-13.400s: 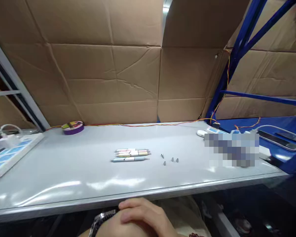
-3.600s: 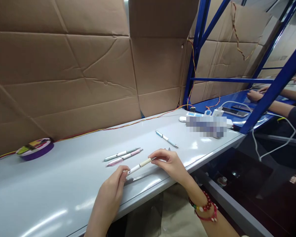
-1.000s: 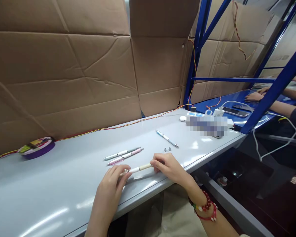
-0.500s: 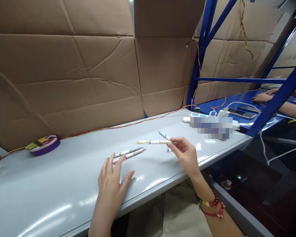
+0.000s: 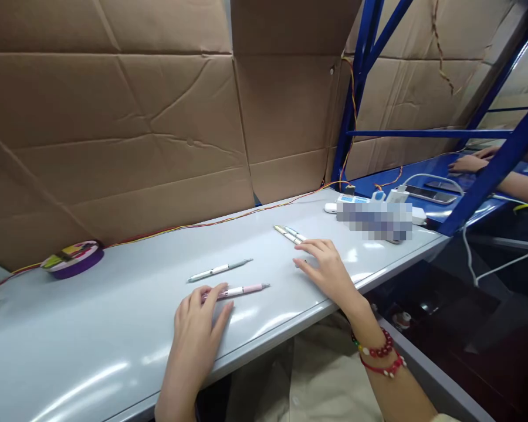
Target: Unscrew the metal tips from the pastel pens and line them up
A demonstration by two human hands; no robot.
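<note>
Pink and white pen (image 5: 246,289); pale grey tabletop (image 5: 101,328).

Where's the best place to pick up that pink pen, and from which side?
I'd pinch the pink pen across its pink section near the right end, coming from above and the right. It lies flat and slender, with that end uncovered, while the fingers of the left hand lie over its other end.

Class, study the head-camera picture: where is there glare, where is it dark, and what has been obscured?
In the head view, white glare streaks the near side of the tabletop, some close to the pink pen; in the same view, the lower right, beneath the tabletop, is very dark; also there, a pixelated block masks part of the far right end.
</note>
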